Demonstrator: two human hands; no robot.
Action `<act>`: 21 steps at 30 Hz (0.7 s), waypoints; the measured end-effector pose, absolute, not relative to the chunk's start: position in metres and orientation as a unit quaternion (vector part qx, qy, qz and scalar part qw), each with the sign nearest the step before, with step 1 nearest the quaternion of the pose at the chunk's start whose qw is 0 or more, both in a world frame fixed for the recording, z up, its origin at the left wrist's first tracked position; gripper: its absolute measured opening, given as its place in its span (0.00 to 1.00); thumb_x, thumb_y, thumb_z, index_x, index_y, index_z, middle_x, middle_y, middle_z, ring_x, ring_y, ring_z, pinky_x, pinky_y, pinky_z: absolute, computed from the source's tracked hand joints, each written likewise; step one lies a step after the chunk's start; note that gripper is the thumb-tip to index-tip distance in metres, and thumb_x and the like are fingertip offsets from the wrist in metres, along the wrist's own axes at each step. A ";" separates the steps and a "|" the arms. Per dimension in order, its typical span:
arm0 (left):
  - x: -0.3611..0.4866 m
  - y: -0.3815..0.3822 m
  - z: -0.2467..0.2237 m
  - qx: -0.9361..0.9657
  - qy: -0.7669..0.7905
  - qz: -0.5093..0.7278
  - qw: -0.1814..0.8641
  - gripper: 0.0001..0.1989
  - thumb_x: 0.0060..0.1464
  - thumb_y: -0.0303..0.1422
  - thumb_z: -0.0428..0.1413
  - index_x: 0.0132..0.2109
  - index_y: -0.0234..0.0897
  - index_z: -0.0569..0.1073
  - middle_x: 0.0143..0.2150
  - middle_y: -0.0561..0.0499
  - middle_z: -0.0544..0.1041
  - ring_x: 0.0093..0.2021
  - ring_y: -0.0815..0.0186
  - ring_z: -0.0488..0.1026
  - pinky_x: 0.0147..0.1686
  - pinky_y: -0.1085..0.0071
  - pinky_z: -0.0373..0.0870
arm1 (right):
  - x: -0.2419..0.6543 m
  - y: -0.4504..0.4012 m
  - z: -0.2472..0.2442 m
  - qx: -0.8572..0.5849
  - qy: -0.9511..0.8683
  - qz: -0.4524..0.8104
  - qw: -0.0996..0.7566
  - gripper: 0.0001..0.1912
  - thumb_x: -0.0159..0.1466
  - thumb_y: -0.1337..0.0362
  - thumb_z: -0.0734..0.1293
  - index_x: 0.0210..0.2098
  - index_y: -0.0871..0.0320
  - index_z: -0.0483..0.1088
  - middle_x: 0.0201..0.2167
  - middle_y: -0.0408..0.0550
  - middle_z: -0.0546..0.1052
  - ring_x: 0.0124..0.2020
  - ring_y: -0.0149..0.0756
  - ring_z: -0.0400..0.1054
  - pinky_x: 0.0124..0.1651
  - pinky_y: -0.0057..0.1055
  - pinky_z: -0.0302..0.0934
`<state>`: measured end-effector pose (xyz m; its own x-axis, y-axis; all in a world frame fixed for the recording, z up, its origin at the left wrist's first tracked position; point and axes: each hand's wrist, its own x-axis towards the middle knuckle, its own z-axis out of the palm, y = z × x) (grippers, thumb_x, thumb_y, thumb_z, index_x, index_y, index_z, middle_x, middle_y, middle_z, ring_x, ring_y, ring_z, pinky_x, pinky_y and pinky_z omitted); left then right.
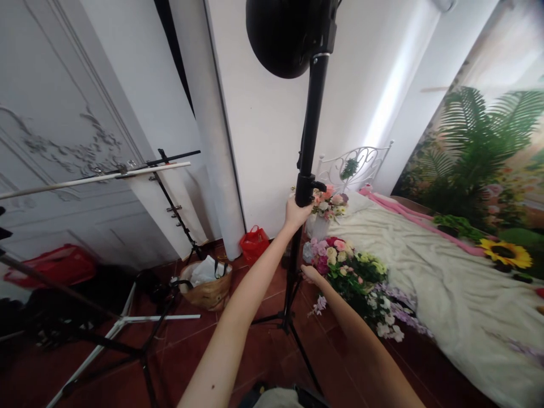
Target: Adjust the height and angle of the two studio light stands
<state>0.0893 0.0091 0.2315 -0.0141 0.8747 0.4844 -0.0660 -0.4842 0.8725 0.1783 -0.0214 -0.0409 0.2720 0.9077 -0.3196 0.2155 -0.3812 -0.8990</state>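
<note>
A black light stand (314,113) rises through the middle of the view, with a dark rounded lamp head (280,37) at its top. My left hand (297,214) is wrapped around the pole just beneath a black clamp collar (304,190) that has a side knob. Lower down, my right hand (312,275) is closed at the pole's right side, its fingertips partly hidden against the stand. The stand's tripod legs (304,357) spread over the red tiled floor. Artificial flowers (340,255) lie close to my right hand.
On the right stands a bed (425,272) with cream cloth, a white metal headboard (361,161) and a sunflower (505,253). A woven basket (210,292), a red bag (254,245) and another stand with white legs (123,320) are on the left.
</note>
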 end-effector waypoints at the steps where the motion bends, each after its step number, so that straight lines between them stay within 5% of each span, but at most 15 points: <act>1: 0.090 0.009 0.231 0.595 0.344 0.625 0.372 0.15 0.41 0.40 0.62 0.27 0.30 0.73 0.23 0.51 0.72 0.27 0.70 0.70 0.28 0.76 0.65 | 0.179 -0.022 -0.046 -0.694 -0.419 0.458 0.364 0.22 0.66 0.58 0.59 0.18 0.63 0.64 0.15 0.39 0.63 0.17 0.26 0.58 0.22 0.24 0.54; 5: 0.090 0.009 0.232 0.604 0.354 0.623 0.349 0.13 0.42 0.38 0.61 0.25 0.31 0.71 0.22 0.52 0.70 0.24 0.72 0.67 0.25 0.78 0.61 | 0.179 -0.025 -0.063 -0.667 -0.483 0.441 0.356 0.27 0.65 0.54 0.55 0.11 0.57 0.54 0.10 0.40 0.58 0.15 0.28 0.54 0.23 0.26 0.49; 9: 0.091 0.009 0.234 0.598 0.352 0.630 0.350 0.13 0.42 0.39 0.61 0.25 0.31 0.72 0.22 0.52 0.70 0.24 0.72 0.67 0.25 0.77 0.62 | 0.181 -0.029 -0.077 -0.643 -0.560 0.336 0.400 0.28 0.63 0.45 0.51 0.14 0.56 0.55 0.14 0.42 0.63 0.20 0.31 0.59 0.27 0.26 0.51; 13: 0.092 0.011 0.233 0.592 0.360 0.629 0.353 0.13 0.41 0.38 0.61 0.25 0.30 0.72 0.21 0.52 0.70 0.24 0.72 0.67 0.25 0.76 0.63 | 0.190 -0.024 -0.079 -0.649 -0.617 0.275 0.351 0.30 0.63 0.43 0.50 0.14 0.55 0.59 0.15 0.43 0.66 0.21 0.33 0.62 0.29 0.26 0.53; 21: 0.092 0.010 0.234 0.570 0.367 0.626 0.387 0.13 0.37 0.37 0.63 0.26 0.30 0.72 0.21 0.52 0.70 0.25 0.70 0.68 0.27 0.75 0.66 | 0.205 -0.007 -0.045 -0.641 -0.549 0.457 0.280 0.20 0.59 0.53 0.65 0.16 0.58 0.65 0.09 0.39 0.61 0.16 0.29 0.59 0.23 0.23 0.52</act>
<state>0.0924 0.0098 0.2341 -0.0521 0.9018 0.4289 -0.0654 -0.4317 0.8997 0.2048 -0.0075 -0.0445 -0.0209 0.9603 -0.2783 0.4488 -0.2397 -0.8609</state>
